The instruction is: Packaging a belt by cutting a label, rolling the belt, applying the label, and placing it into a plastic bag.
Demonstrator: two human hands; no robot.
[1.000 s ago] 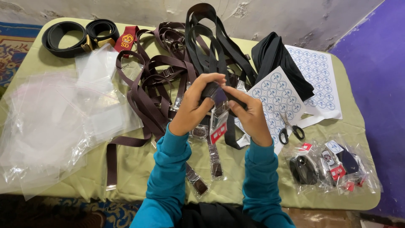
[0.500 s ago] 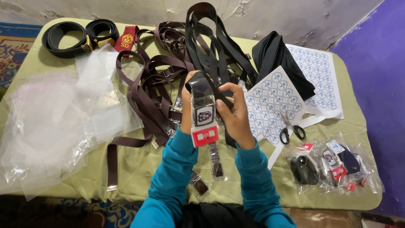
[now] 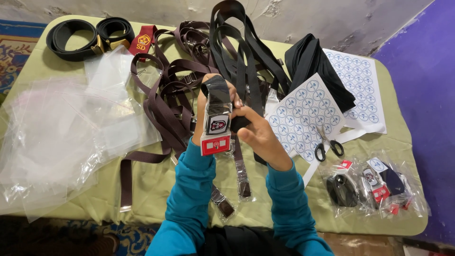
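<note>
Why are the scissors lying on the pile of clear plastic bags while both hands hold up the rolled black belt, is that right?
Not quite. In the head view the scissors lie on the sheet of round stickers, across the table from the clear plastic bags. The rest holds: the left hand and right hand both hold up the rolled black belt.

Both arms wear long teal-blue knit sleeves, bunched in folds, ending at the wrists above each bare hand.

Green-clothed table (image 3: pixel 142 189), cracked grey wall (image 3: pixel 308 19), purple wall (image 3: pixel 426 95), patterned rug (image 3: pixel 14 57)
</note>
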